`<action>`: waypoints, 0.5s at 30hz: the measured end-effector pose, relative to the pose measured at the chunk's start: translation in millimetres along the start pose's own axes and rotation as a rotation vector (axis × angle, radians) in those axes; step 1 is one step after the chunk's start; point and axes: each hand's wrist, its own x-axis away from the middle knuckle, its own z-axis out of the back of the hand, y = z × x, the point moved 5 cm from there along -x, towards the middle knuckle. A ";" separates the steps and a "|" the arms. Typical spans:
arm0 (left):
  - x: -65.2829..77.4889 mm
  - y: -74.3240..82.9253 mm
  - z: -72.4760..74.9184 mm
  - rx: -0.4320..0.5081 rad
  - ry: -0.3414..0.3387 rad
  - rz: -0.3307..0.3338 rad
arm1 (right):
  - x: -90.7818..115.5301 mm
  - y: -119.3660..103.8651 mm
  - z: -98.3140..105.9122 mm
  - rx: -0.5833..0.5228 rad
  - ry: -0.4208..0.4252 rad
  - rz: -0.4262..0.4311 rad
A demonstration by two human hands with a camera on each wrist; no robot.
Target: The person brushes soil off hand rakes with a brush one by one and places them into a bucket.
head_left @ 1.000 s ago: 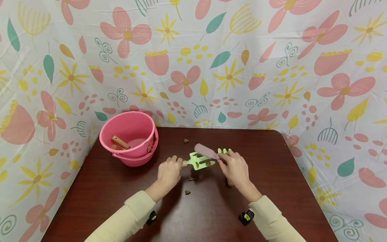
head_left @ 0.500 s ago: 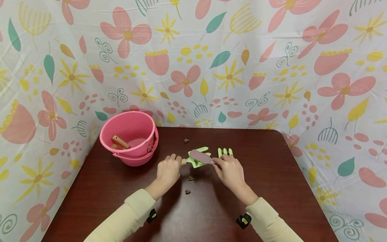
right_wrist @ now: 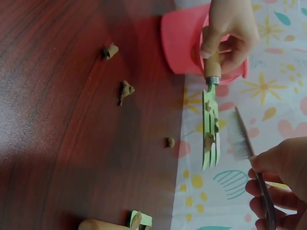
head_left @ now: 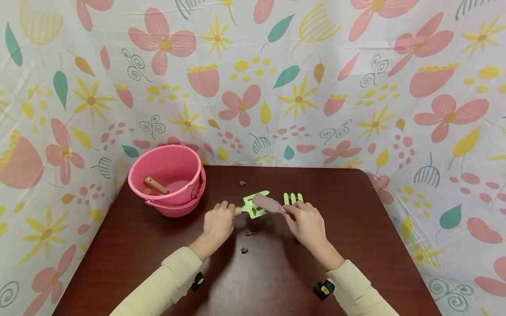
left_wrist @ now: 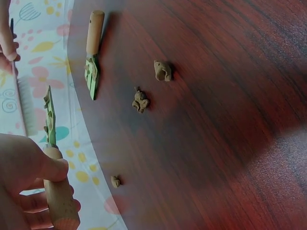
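My left hand (head_left: 218, 224) grips the wooden handle of a green garden hand fork (left_wrist: 52, 120), held above the table. Brown clumps cling to its tines, as the right wrist view shows. In my right hand (head_left: 307, 223) is a brush (head_left: 266, 203) with a dull pink back and pale bristles, held by its handle. From the head view the brush overlaps the fork; in the right wrist view a small gap separates the bristles (right_wrist: 239, 136) from the tines. A second green fork with a wooden handle (left_wrist: 95, 31) lies on the table below my right hand, also bearing brown bits.
Two pink buckets (head_left: 166, 151), one nested in the other, stand at the back left. A wooden-handled tool (head_left: 156, 185) lies inside the upper one. Loose brown clumps (head_left: 248, 233) sit on the dark wooden table (head_left: 340, 188). A floral curtain (head_left: 245, 57) hangs behind.
The brush moved left across the fork, then slightly back to the right. The held fork has tilted, its tines now pointing more up and away. Buckets and loose clumps have stayed put.
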 end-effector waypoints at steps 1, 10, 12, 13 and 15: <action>0.4 0.1 0.3 0.006 0.000 -0.001 | -0.7 0.2 0.5 -0.003 0.012 -0.004; 1.5 5.6 5.4 0.035 -0.003 -0.016 | -7.8 0.8 -6.3 -0.007 0.018 -0.060; 1.4 6.5 6.0 0.030 0.004 -0.018 | -8.8 -0.5 -8.2 -0.005 0.013 -0.064; 1.3 6.9 5.9 0.027 0.007 -0.019 | -9.0 -1.4 -9.3 -0.005 0.009 -0.064; 1.0 7.3 6.6 0.023 0.011 -0.021 | -8.9 -4.0 -11.0 -0.004 0.003 -0.059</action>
